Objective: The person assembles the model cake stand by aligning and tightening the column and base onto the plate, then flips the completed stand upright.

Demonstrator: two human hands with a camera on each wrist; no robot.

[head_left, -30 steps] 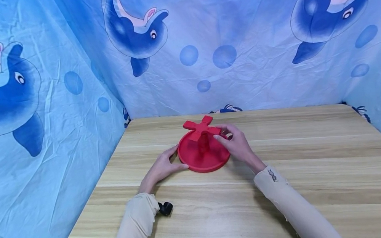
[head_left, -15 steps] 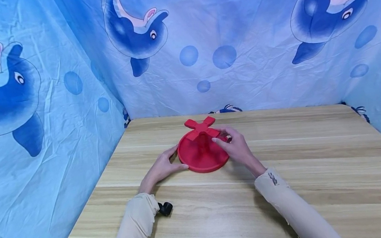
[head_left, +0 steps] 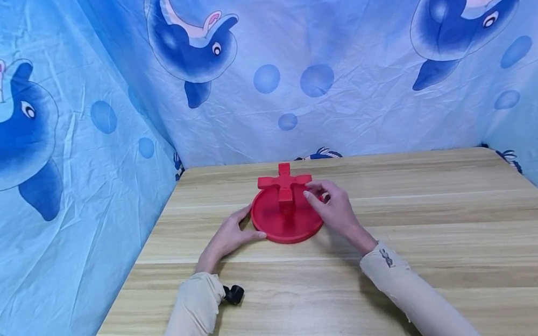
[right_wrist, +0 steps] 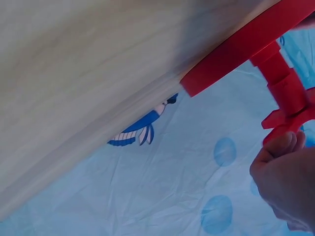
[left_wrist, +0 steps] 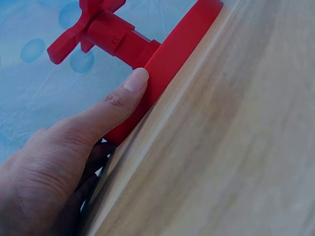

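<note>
A red round tray-like base (head_left: 280, 235) with a raised rim sits flat on the table in the head view. An upright red post (left_wrist: 120, 42) rises from its middle, marked with what looks like "33". On top is a red four-armed cross (head_left: 285, 181). My left hand (head_left: 230, 233) grips the base's near-left rim, its thumb (left_wrist: 136, 80) lying against the rim's side; the other fingers are mostly hidden. My right hand (head_left: 335, 206) is at the cross's right arm, with thumb and finger curled close together. In the right wrist view these fingertips (right_wrist: 281, 143) overlap one arm's end.
The wood-grain table (head_left: 300, 295) spreads around the base. Blue curtains (head_left: 366, 115) printed with dolphins and bubbles stand at its back and sides. A small black object (head_left: 234, 294) sits by my left sleeve cuff.
The cross has turned on the post, its arms going from diagonal to pointing forward, back and sideways. My right fingers shifted slightly at its right arm. My left hand and the base stayed put.
</note>
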